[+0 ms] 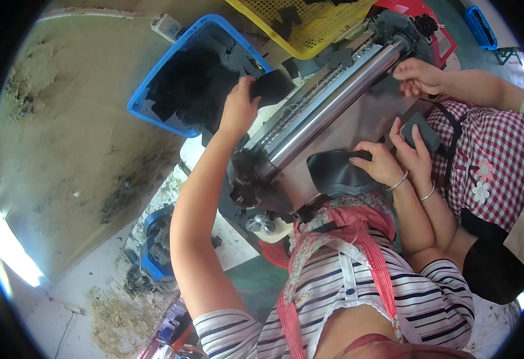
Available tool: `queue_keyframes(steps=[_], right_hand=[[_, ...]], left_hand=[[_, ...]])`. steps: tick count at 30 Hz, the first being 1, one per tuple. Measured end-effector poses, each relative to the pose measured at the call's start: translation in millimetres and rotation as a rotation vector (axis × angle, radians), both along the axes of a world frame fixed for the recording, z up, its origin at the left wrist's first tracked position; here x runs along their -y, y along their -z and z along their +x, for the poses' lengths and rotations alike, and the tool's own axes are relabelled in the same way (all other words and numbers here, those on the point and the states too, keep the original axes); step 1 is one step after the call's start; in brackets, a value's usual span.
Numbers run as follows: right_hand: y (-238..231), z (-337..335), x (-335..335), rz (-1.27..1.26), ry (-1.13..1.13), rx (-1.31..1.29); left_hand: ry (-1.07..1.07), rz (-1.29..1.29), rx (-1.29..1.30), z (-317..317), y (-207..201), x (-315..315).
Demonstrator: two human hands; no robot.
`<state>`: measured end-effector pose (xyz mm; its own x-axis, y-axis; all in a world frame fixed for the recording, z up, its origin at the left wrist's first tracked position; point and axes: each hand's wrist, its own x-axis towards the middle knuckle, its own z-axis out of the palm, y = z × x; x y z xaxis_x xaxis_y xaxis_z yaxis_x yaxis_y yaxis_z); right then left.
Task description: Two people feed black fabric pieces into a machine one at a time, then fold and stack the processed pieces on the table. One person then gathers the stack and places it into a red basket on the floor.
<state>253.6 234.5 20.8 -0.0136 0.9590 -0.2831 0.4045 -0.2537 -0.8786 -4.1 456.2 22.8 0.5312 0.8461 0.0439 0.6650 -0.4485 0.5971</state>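
Up at the far left of the machine, my left hand [241,106] pinches a small black flat piece [273,88] by its edge. That piece is beside the rim of a blue basket [145,90], which is filled with black pieces [184,78]. My right hand [383,165], with a bracelet at the wrist, grips a larger black flexible sheet [335,172] by its right end. The sheet lies in front of the machine's metal roller [340,107], over its plate [301,173]. What the sheet is made of I cannot tell.
At my right a co-worker in a checked apron [483,149] holds a dark piece [422,133] in one hand; the other hand [418,78] is near the roller's far end. A yellow basket [310,45] stands behind the machine. A blue container [157,263] sits lower left.
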Motion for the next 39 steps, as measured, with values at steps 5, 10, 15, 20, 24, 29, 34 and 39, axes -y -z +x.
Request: queue_keyframes(steps=[5,10,15,20,24,29,34,39], right_hand=[[-9,0,-1,-0.094,0.004,0.040],[-31,-5,-5,-0.054,0.045,0.094],[-61,-18,-22,0.174,-0.019,0.027],[-68,-18,-17,0.155,-0.001,-0.226],[-79,-22,-10,0.000,-0.021,-0.435],[-75,-27,3,-0.122,0.087,-0.400],[-69,-18,14,-0.208,-0.035,-0.327],[-34,4,29,-0.340,-0.097,-0.086]], left_hand=[[0.512,0.177,-0.369,11,2,24],[0.522,-0.108,-0.188,30,-41,37],[0.773,-0.269,0.072,40,-71,74],[0.636,-0.450,0.121,30,-83,75],[0.588,-0.384,0.088,18,-85,82],[0.651,0.003,-0.137,9,-109,71],[0.728,0.158,-0.069,4,-107,53],[0.564,0.552,-0.414,-6,-81,28]])
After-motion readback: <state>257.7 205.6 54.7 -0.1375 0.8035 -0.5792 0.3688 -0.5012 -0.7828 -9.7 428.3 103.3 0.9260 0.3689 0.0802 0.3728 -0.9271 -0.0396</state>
